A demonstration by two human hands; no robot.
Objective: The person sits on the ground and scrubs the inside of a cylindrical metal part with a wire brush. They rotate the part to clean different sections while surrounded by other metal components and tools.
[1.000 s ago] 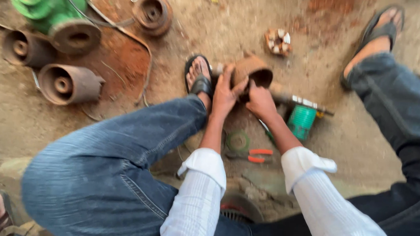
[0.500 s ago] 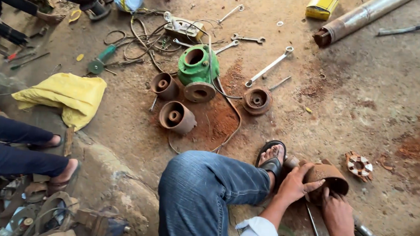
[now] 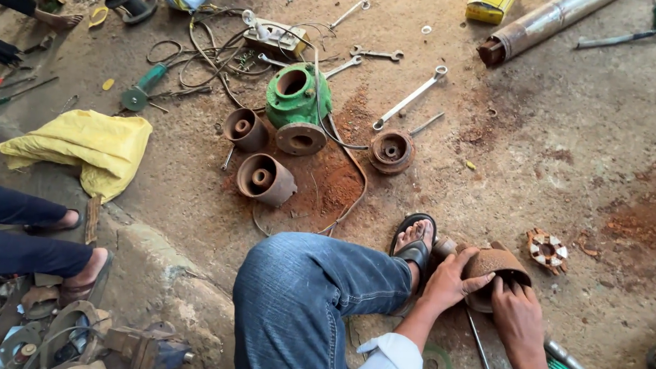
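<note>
A rusty bowl-shaped pump casing [image 3: 497, 264] lies on the dirt floor at the lower right, beside my sandalled foot [image 3: 415, 244]. My left hand [image 3: 454, 278] grips its left side. My right hand [image 3: 514, 314] holds its lower rim, with fingers reaching into the opening. A small rusty impeller [image 3: 547, 250] lies just right of the casing. A green-handled screwdriver [image 3: 481, 354] lies below my hands.
Several rusty pump stages [image 3: 266, 178] and a green pump housing [image 3: 297, 95] sit at centre, with wrenches [image 3: 409, 99] and cables around. A yellow cloth [image 3: 83, 145] lies left, a pipe [image 3: 538, 25] top right. Another person's legs [image 3: 33, 240] rest at left.
The view has swung left and up, bringing the tool-strewn floor into sight. My hands stay on the rusty casing throughout.
</note>
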